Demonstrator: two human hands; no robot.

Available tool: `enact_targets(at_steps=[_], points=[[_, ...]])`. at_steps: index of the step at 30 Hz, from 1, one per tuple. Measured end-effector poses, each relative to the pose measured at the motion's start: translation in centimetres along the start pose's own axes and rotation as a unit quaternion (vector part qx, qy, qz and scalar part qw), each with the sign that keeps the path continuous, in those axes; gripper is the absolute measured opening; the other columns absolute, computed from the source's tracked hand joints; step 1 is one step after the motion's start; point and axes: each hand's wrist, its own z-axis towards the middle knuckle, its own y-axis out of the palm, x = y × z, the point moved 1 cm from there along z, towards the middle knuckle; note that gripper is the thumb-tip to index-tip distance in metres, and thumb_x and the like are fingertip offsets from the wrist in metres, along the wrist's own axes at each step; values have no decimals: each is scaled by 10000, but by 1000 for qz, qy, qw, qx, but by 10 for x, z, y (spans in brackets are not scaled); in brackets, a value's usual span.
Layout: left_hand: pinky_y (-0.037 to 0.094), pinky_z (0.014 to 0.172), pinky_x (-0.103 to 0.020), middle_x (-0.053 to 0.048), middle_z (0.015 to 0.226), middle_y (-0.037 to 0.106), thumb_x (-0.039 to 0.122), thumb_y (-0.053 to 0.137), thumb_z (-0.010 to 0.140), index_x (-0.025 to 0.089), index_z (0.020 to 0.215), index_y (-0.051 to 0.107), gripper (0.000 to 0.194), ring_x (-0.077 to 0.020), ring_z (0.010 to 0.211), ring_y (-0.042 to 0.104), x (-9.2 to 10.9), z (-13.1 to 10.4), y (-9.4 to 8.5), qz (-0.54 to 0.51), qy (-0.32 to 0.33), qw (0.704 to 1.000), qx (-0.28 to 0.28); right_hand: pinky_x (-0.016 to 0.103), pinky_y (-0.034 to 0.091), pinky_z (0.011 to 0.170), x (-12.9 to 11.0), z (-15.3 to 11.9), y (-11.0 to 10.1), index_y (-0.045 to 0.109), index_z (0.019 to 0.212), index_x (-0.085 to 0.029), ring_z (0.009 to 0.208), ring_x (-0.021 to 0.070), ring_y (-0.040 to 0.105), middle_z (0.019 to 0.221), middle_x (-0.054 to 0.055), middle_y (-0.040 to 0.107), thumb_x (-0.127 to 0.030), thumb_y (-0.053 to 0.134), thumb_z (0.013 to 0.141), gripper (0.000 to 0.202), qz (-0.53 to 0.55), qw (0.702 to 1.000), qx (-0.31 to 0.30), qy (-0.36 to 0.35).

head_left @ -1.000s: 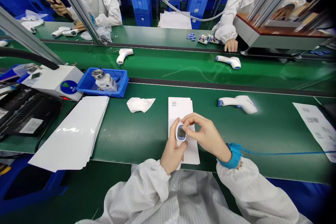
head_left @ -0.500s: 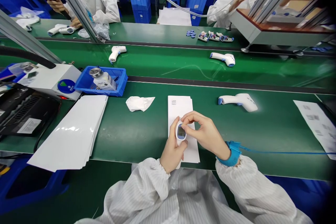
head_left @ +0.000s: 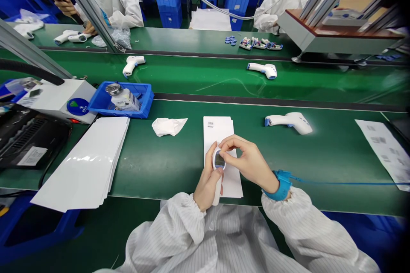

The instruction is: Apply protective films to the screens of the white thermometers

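Left hand (head_left: 207,183) wrapped around a thermometer (head_left: 218,166), held screen-up just above a paper strip (head_left: 218,130) on the green tabletop (head_left: 160,166). Right hand (head_left: 248,161) pinching the thermometer's head with fingertips (head_left: 223,148). Another thermometer (head_left: 288,121) lying well apart to the right.

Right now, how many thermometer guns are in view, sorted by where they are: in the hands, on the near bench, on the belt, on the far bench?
In the hands: 1, gripped by the left hand, right hand at its screen
Near bench: 1
Belt: 2
Far bench: 2 beside a co-worker; others too blurred to count
Total: 6
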Motion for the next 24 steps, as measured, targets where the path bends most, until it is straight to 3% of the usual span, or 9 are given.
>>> enact_targets(at_steps=[3,18,24], points=[[390,425,-202,72,538,434,258,340,929,290,1512,89,636,-96,393,384,-1,1,0,10,-10,1000,14,289,477,755,0,0,0,613,740,-216,842,160,619,893,9,664,-125,607,799,109,0,1000,-1,-2],[387,429,-221,62,545,438,235,337,914,291,1518,90,655,-108,398,380,-2,1,2,14,-12,999,29,308,486,763,2,0,1,610,771,-219,842,173,619,873,13,667,-151,604,823,86,-35,999,12,-23],[383,408,-212,68,564,436,289,351,923,313,1512,100,641,-104,398,382,1,1,3,13,-18,999,28,323,510,799,8,-3,-3,627,946,-220,864,171,637,963,28,678,-286,568,894,103,37,998,-19,40]])
